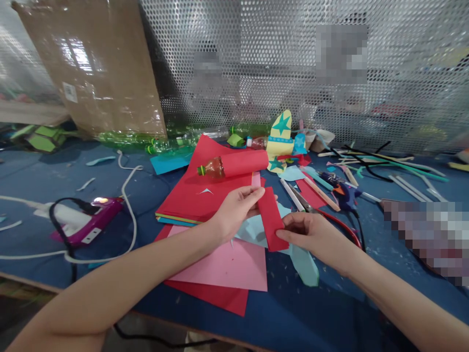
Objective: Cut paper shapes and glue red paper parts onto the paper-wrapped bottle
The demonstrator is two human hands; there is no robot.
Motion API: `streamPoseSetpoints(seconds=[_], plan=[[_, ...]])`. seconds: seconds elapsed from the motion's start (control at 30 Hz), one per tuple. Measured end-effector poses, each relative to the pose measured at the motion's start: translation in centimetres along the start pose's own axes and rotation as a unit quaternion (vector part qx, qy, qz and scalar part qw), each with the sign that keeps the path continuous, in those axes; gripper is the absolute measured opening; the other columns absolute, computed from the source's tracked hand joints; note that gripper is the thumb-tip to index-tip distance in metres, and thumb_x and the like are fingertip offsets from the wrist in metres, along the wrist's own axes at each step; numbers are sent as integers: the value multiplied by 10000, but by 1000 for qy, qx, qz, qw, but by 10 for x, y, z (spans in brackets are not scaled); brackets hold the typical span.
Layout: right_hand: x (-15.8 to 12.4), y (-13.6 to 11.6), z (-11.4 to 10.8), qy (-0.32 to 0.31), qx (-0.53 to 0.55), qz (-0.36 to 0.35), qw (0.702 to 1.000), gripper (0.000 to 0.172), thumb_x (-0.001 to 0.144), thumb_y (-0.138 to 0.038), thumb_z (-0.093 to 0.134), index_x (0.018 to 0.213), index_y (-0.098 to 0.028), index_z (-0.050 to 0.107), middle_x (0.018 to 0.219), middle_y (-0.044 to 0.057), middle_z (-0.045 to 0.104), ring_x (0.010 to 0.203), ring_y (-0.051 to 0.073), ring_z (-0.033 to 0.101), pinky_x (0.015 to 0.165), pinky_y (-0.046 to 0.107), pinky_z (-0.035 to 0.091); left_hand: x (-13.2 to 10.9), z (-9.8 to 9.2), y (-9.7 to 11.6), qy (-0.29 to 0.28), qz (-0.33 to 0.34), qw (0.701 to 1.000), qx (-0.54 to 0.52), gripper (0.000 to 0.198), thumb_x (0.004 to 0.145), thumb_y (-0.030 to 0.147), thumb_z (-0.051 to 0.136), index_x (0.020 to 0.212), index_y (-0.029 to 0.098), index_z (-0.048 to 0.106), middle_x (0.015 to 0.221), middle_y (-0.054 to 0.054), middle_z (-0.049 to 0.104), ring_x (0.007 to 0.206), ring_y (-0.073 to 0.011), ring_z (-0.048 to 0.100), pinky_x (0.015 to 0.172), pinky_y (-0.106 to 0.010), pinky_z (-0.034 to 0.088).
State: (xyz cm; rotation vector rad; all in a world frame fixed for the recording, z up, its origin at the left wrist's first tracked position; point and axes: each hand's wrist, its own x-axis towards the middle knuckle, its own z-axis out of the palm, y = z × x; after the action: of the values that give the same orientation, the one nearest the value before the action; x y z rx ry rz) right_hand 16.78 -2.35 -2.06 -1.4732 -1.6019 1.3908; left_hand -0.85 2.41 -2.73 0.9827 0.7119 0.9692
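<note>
Both my hands hold one red paper strip (271, 220) over the table. My left hand (238, 208) pinches its upper left end, and my right hand (308, 233) grips the lower right corner between thumb and fingers. Beneath the strip lie light blue paper scraps (254, 232) and a pink sheet (223, 264). Just behind my left hand, a plastic bottle (216, 168) wrapped in red paper rests on its side on a stack of red paper (183, 195).
A purple power strip (97, 222) with white and black cords lies left. On the right are a glue gun (344, 193), scissors (302, 199) and a pen (291, 194). A yellow paper figure with stars (280, 142), green bottles (164, 145) and a cardboard sheet (98, 68) stand behind.
</note>
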Motion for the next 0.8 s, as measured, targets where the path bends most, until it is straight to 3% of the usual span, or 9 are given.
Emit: streamPoseSetpoints(seconds=[0.17, 0.33, 0.5, 0.57, 0.63, 0.73, 0.8], plan=[[3, 0, -4, 34, 16, -6, 999, 197, 676, -379, 690, 716, -194, 635, 667, -18, 605, 587, 120, 522, 562, 246, 396, 3, -3, 0, 32, 27, 999, -16, 127, 793, 276, 688, 810, 151, 676, 832, -49, 736, 840, -184, 688, 852, -334, 514], [4, 5, -7, 44, 9, -22, 999, 218, 739, -417, 636, 731, -199, 624, 548, -48, 543, 484, 102, 474, 483, 230, 357, 5, -4, -2, 48, 65, 996, -31, 115, 776, 270, 700, 789, 157, 682, 819, -37, 732, 840, -180, 685, 886, -347, 513], [6, 8, -17, 57, -104, -58, 991, 375, 861, -494, 486, 640, -208, 586, 553, 0, 619, 476, 128, 520, 497, 258, 396, 7, -6, 0, 79, 80, 993, -34, 135, 766, 294, 707, 783, 162, 683, 842, -41, 730, 863, -190, 681, 873, -346, 520], [6, 8, -23, 113, -159, -68, 978, 385, 865, -508, 485, 630, -215, 570, 553, 9, 635, 483, 143, 540, 519, 275, 422, 6, -5, 0, 72, 67, 995, -30, 141, 761, 298, 713, 784, 163, 680, 842, -45, 729, 862, -191, 680, 867, -343, 517], [7, 7, -26, 169, -166, -99, 966, 279, 816, -487, 575, 756, -216, 606, 677, 28, 684, 583, 170, 600, 560, 284, 464, 4, -2, 1, 55, 45, 997, -15, 164, 758, 314, 717, 795, 159, 678, 831, -51, 728, 842, -188, 679, 850, -335, 515], [6, 5, -22, 168, -105, -160, 967, 306, 809, -445, 605, 1016, -218, 607, 972, 69, 693, 808, 196, 640, 638, 286, 515, -2, 4, 1, 11, 18, 1000, 22, 217, 760, 354, 715, 836, 155, 672, 788, -43, 713, 780, -170, 668, 809, -318, 510], [3, 3, -15, 150, -65, -181, 970, 264, 854, -438, 558, 989, -219, 617, 955, 66, 681, 812, 187, 633, 651, 283, 520, -8, 8, 1, -29, 12, 998, 60, 239, 773, 376, 698, 867, 160, 662, 732, -20, 685, 724, -151, 649, 768, -301, 503]])
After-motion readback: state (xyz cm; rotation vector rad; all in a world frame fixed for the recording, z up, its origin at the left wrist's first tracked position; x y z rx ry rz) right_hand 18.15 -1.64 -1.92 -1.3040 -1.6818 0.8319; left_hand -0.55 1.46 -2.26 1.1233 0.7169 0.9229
